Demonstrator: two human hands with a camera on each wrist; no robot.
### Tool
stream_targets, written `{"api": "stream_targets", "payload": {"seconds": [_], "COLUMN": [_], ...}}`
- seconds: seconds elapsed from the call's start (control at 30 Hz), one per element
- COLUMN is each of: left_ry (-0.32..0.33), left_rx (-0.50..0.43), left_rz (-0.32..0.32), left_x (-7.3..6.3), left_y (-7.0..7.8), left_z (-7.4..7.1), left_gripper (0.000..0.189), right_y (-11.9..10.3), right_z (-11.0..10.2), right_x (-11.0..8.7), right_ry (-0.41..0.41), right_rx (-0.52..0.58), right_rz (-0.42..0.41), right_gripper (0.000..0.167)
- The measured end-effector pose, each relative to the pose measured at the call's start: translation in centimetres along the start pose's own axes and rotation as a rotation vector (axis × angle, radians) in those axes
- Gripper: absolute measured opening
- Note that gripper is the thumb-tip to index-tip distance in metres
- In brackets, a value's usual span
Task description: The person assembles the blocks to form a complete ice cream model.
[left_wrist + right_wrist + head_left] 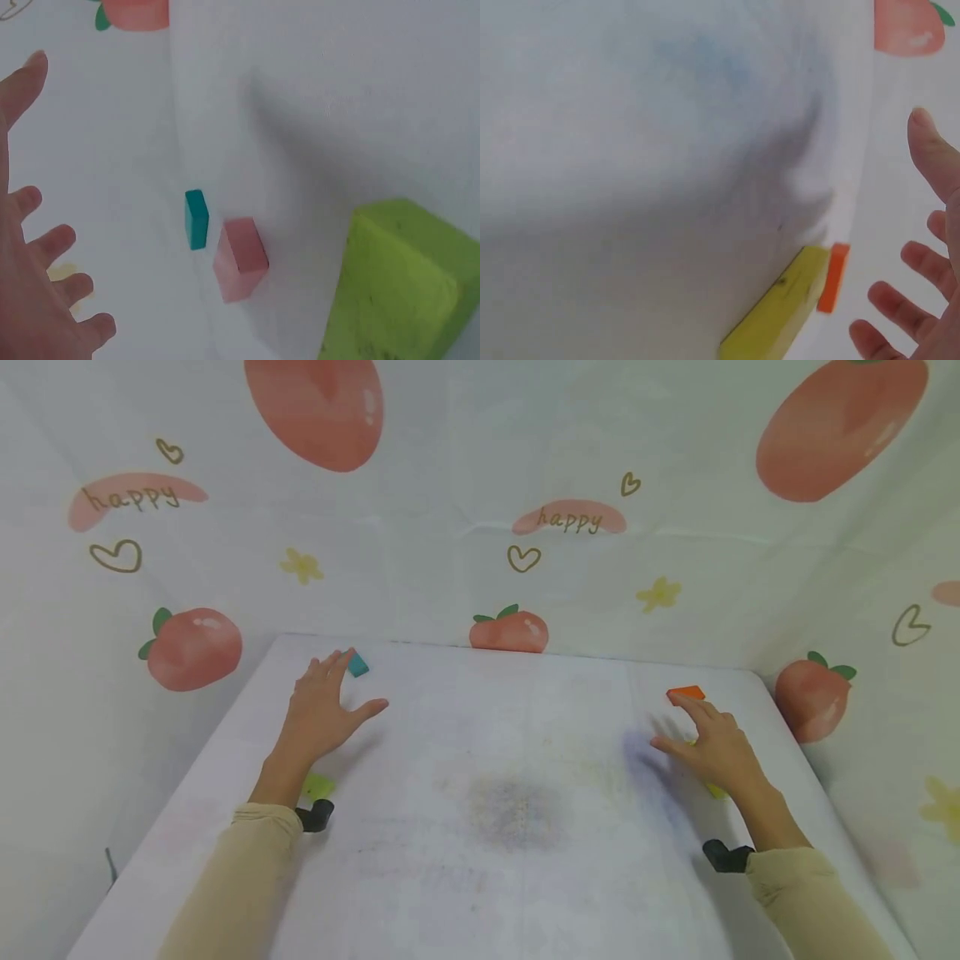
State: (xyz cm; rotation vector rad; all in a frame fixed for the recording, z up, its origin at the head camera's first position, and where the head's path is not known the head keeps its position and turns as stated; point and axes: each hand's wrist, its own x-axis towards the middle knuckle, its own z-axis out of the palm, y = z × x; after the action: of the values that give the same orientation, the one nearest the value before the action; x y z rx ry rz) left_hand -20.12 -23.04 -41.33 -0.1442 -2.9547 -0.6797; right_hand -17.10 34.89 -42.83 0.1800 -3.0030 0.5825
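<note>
Fingers spread and holding nothing, my left hand (pixel 320 706) hovers over the left side of the white table. A teal block (pixel 357 664) shows just past its fingertips, and a lime green block (pixel 318 787) lies by the wrist. The left wrist view also has a pink block (pixel 241 259) between these two; in the head view the hand hides it. My right hand (pixel 716 747) hangs above the right side, thumb apart from the fingers, nothing in it. Near its fingertips lies an orange block (pixel 687 694). Beneath it is a long yellow block (pixel 780 307), mostly covered in the head view.
The white table (pixel 517 718) carries a grey smudge in its middle and a bluish stain to the right. A white cloth (pixel 420 527) printed with fruit and hearts hangs behind and around it. Black wrist mounts (pixel 727 857) stick out inward from both sleeves.
</note>
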Motion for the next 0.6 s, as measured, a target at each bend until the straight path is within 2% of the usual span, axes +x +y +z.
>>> {"api": "stream_targets", "payload": {"seconds": [0.1,0.3,0.47,0.6], "left_ry": [-0.016,-0.112,-0.166,-0.186], "left_rx": [-0.022,-0.106,-0.178,-0.193], "left_rz": [-0.009,-0.071,-0.084,-0.1], "left_x": [-0.5,-1.7,-2.6,-3.3], "left_y": [-0.4,-1.9,-3.1,-3.6], "left_z": [-0.6,-1.6,-1.8,-1.9], "left_gripper": [0.103,0.105,0.107,0.106], "right_y": [0.8,1.7,2.1,2.6], "right_z": [0.0,0.4,0.5,0.5], "right_x": [-0.6,-1.1,-1.6,-2.2], "right_ry": [-0.006,-0.027,-0.025,-0.029], "right_rx": [0.017,0.029,0.047,0.059], "right_rz": [0.027,0.082,0.121,0.169], "right_gripper": [0.088,0.098,0.099,0.098]}}
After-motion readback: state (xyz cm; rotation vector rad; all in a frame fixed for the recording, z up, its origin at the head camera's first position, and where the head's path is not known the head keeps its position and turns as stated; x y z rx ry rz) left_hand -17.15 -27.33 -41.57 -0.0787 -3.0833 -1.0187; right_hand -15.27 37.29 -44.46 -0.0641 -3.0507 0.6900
